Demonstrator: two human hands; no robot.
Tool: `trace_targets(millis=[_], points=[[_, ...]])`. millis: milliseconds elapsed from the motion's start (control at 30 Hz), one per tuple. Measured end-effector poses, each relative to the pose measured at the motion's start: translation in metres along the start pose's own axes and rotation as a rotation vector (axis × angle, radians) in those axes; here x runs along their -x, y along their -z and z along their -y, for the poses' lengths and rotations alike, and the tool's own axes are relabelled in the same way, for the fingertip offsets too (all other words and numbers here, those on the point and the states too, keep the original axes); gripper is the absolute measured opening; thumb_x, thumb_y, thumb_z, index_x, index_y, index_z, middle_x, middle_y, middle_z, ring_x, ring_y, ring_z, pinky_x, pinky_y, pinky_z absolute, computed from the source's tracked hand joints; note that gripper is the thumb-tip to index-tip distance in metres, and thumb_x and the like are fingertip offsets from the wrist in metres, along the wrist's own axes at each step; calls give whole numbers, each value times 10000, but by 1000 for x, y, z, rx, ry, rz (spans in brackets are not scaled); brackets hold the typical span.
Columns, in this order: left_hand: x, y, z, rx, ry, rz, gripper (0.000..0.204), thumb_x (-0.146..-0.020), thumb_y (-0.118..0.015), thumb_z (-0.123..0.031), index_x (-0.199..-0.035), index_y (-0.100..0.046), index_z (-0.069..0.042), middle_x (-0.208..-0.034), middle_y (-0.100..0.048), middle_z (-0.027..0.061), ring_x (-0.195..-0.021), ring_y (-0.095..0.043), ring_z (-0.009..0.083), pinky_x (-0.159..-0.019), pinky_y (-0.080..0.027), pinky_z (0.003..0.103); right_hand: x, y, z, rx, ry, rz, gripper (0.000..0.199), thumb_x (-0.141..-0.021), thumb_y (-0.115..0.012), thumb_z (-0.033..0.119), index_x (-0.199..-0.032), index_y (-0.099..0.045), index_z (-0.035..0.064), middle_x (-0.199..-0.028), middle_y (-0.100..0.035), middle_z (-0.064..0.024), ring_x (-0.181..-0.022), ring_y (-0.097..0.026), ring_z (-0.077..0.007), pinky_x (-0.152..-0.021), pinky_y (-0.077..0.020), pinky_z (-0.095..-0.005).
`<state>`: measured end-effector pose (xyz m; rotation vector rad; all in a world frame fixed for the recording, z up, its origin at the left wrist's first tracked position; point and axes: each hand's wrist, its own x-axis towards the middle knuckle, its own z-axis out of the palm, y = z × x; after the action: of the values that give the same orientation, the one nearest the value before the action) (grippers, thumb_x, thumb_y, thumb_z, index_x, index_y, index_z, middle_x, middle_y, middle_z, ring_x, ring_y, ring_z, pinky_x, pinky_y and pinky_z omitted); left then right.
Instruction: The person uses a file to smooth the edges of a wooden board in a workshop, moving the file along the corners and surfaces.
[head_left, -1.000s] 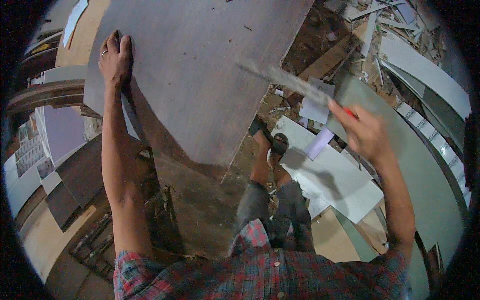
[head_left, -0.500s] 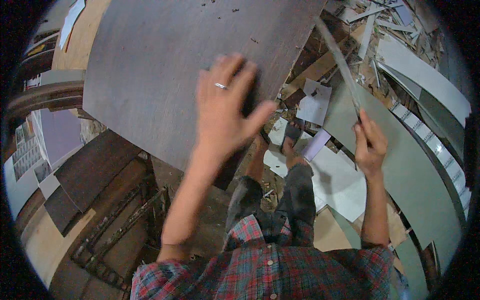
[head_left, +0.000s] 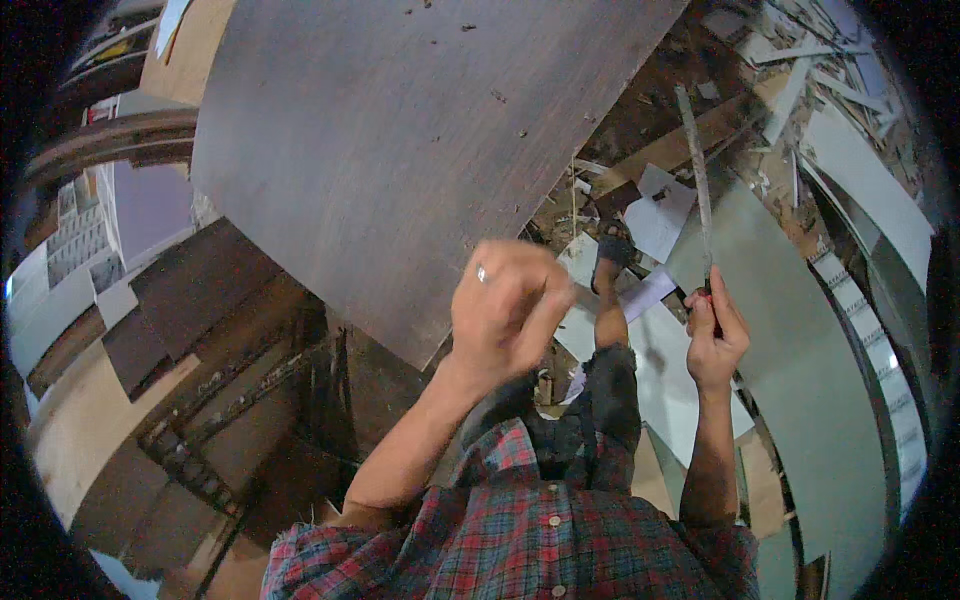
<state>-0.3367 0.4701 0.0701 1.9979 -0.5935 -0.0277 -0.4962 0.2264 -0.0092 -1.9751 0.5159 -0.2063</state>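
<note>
While you stand over the work, the biggest thing before you is the dark brown board (head_left: 400,150), a wide flat panel that fills the far left and middle of the view and slopes down to a near corner just left of your left hand. Its right edge runs from the far right down toward you, so the board lies to the left of both hands.

Right of it, on the floor (head_left: 620,140), lie a large pale green sheet (head_left: 800,340) and several white offcuts (head_left: 660,370), with splintered scraps of wood farther off. Your leg and sandalled foot (head_left: 610,255) stand between the board's edge and the green sheet.

Your left hand (head_left: 505,315) hangs loosely curled just off the board's near corner, a ring on one finger; it looks empty, though the blur keeps me from being sure it touches the board. It is the nearer hand to the board.

Your right hand (head_left: 715,335) is closed round the handle of a long thin file (head_left: 697,180), gripping it at the near end. The file's long axis points almost straight away from you, tilted slightly left at the far tip, and runs roughly alongside the board's right edge but well apart from it. To meet that edge, the file would have to travel left.
</note>
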Motion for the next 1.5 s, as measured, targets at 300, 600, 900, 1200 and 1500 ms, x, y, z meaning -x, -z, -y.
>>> trace_targets(millis=[300, 600, 900, 1200, 1500], points=[[111, 58, -29, -464, 598, 496, 128, -866, -755, -152, -925, -672, -74, -849, -660, 98, -799, -659, 303, -713, -520, 416, -24, 45, -22, -66, -4, 165, 412, -991, -573, -1, -1403, -585, -19, -916, -689, -78, -632, -521, -70, -541, -431, -238], [19, 4, -14, -701, 183, -92, 266, -765, -840, -109, -1017, -755, -116, -957, -693, 36, -861, -615, 241, -787, -465, 375, -46, 51, -33, -51, 133, 320, 426, -975, -571, -25, -1401, -589, -15, -919, -689, -108, -663, -551, -110, -593, -461, -262], [41, -3, 0, -770, 264, -274, 157, -775, -799, -44, -863, -677, -90, -857, -666, 51, -832, -598, 255, -782, -444, 381, -51, 67, -40, -88, 55, 352, 419, -975, -572, -4, -1393, -592, -24, -929, -700, -123, -668, -560, -114, -594, -458, -268], [117, 49, 1, -742, 494, -576, 130, -827, -797, -97, -907, -697, -76, -886, -665, 93, -844, -597, 257, -810, -444, 388, -58, 70, -38, -96, 179, 414, 436, -940, -584, -53, -1375, -607, -26, -904, -697, -124, -664, -572, -145, -593, -475, -291], [71, 10, 3, -858, 129, -301, 272, -725, -848, -58, -964, -736, -124, -890, -682, 27, -850, -601, 231, -804, -440, 358, -61, 55, -29, -83, 341, 528, 454, -964, -559, -43, -1413, -591, 16, -917, -673, -101, -630, -507, -95, -533, -417, -236]])
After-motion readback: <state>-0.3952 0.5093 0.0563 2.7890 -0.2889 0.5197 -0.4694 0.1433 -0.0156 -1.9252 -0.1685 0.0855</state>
